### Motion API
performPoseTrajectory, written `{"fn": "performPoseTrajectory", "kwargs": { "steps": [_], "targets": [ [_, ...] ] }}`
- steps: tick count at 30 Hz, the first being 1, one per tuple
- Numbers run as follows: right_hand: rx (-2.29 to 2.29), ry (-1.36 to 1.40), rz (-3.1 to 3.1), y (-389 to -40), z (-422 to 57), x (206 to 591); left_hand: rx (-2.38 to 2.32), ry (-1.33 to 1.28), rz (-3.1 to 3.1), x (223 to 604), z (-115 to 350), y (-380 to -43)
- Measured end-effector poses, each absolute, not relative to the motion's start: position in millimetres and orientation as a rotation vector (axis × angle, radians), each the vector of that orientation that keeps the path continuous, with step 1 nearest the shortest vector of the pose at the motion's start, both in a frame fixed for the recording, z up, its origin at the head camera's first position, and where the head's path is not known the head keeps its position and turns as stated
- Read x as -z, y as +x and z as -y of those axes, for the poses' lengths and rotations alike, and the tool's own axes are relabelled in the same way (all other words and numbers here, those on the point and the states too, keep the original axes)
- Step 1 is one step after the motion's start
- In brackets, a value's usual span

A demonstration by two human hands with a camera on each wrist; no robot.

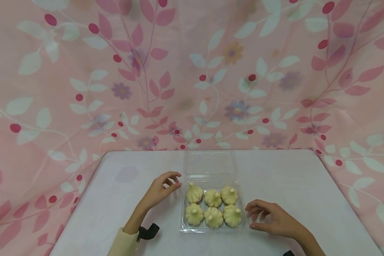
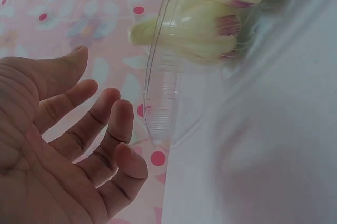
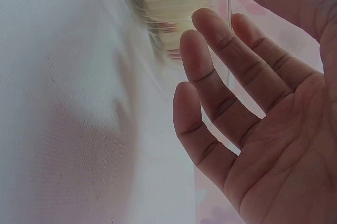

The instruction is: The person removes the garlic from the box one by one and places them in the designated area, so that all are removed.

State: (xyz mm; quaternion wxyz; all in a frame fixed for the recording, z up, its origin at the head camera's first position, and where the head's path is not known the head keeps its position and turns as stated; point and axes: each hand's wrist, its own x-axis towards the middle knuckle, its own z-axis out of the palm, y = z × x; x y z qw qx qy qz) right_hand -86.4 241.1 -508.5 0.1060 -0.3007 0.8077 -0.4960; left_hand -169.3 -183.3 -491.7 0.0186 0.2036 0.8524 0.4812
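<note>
A clear plastic clamshell box (image 1: 208, 230) lies on the table with its lid (image 1: 211, 163) folded back toward the wall. Inside sit pale garlic bulbs (image 1: 213, 197) in two rows of three, most with stems up. My left hand (image 1: 161, 190) hovers by the box's left side, fingers loosely bent and holding nothing. On the opposite side is my right hand (image 1: 273, 217), its relaxed fingertips close to the box wall. Purple marks show on a garlic bulb (image 2: 202, 32) through the plastic in the left wrist view. The right wrist view shows the palm and bent fingers (image 3: 196, 56) beside the box.
The white-covered table (image 1: 140, 163) runs back to a pink floral curtain (image 1: 185, 89). A black strap mount (image 1: 148, 232) sits on the left wrist, below a pale yellow sleeve edge (image 1: 124, 241). Another black piece (image 1: 288, 253) shows at the bottom edge near the right wrist.
</note>
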Motion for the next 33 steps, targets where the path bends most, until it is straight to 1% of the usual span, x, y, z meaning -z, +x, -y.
{"fn": "performPoseTrajectory", "kwargs": {
  "steps": [15, 26, 33],
  "targets": [
    [1.466, -0.906, -2.384, -86.2, -241.0, 510.0, -1.453, 0.760, -2.428, 497.9, 196.1, -141.0],
    [1.462, -0.901, -2.395, -85.7, -240.8, 509.4, -1.444, 0.673, -2.311, 498.3, 200.8, -129.7],
    [1.466, -0.894, -2.389, -86.0, -240.9, 509.7, -1.349, 0.703, -2.339, 503.4, 201.3, -127.6]
  ]
}}
